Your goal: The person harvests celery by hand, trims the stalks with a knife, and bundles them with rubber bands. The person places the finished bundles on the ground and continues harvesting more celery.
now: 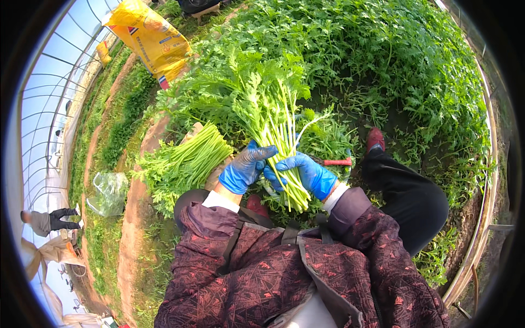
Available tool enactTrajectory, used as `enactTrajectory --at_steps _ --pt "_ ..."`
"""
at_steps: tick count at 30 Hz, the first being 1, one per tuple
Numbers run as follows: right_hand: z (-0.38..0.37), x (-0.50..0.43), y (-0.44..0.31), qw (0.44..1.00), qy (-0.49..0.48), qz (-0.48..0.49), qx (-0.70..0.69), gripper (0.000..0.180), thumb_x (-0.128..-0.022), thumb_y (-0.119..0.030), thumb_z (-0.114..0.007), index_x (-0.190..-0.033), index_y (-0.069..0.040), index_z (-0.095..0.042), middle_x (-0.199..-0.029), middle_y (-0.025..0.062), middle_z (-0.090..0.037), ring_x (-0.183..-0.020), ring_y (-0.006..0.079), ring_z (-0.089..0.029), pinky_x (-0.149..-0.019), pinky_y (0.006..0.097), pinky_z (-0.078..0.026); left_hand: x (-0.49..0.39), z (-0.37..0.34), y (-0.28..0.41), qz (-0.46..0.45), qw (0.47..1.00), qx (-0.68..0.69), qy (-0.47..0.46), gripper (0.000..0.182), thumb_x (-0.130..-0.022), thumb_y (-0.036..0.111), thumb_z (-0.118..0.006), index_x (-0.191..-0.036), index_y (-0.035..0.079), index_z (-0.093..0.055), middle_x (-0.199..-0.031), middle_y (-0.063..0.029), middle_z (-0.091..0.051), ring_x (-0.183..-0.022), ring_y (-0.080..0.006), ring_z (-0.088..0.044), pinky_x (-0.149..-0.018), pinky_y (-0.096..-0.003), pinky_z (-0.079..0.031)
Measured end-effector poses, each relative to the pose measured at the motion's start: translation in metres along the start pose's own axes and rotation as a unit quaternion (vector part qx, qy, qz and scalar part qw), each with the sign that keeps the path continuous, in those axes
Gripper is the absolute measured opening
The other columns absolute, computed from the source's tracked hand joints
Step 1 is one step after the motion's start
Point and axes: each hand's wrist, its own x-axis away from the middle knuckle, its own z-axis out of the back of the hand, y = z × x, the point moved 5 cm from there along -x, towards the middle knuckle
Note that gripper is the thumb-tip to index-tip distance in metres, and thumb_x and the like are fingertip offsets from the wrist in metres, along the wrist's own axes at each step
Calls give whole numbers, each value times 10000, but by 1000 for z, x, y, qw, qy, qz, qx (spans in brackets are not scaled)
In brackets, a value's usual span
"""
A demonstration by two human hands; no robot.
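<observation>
Both my hands wear blue gloves and hold one bunch of leafy green stalks (283,135) in front of me. My left hand (246,166) grips its left side, the thumb lying across the stems. On the right side, the fingers of my right hand (305,172) wrap the lower stems, whose pale cut ends point down toward me. The leaves fan out away from me. To the left of my left hand lies a larger pile of cut stalks (197,156), stems side by side. A tool with a red handle (337,162) lies on the plants just right of my right hand, its head hidden.
A dense bed of growing leafy greens (389,53) fills the far and right side. A yellow printed sack (154,39) stands at the far left. Beyond the dirt path (133,246) sits a clear plastic bag (108,192) with greens. Another person (53,220) is at the left, near the greenhouse wall.
</observation>
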Motion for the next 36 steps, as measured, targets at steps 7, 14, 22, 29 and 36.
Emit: enactTrajectory --at_steps 7,14,22,29,36 --pt "23 0 5 998 14 -42 -37 466 -818 -75 -630 -1255 48 -525 -1100 216 -653 -935 352 -675 -868 467 -553 -5 -8 -4 110 993 -18 -38 651 -850 274 -598 -1400 -30 -431 -1162 -184 -647 -888 -261 -679 -756 -339 -568" --pt "9 3 -3 1000 -8 6 10 420 -841 -24 -611 -1247 10 -514 -1041 173 -660 -865 324 -686 -751 434 -580 -9 -14 -1 47 994 -13 -97 767 -819 301 -665 -1448 -8 -353 -1243 -199 -602 -1085 -298 -625 -890 -406 -544" --pt "24 11 -31 902 92 49 418 1049 -788 -251 -803 -1527 -30 -91 -1467 127 -352 -1266 204 -432 -1092 336 -344 -20 -9 -18 54 997 42 -45 189 -888 108 -634 -1018 -26 -660 -1026 -127 -674 -1051 -277 -632 -1004 -401 -460" --pt "36 18 -29 940 17 92 327 866 -808 -278 -777 -1488 -15 -309 -1452 122 -425 -1344 198 -379 -1120 325 -290 -25 6 -11 -118 990 -12 77 299 -904 82 -640 -1192 36 -575 -1041 -85 -665 -979 -202 -648 -897 -346 -531" --pt "42 10 6 982 47 -27 182 575 -792 -58 -756 -1320 -8 -534 -1222 74 -625 -1115 181 -586 -997 347 -467 -23 -16 -10 -99 987 119 -51 558 -941 169 -585 -1439 25 -380 -1107 -63 -621 -961 -189 -615 -846 -334 -524"
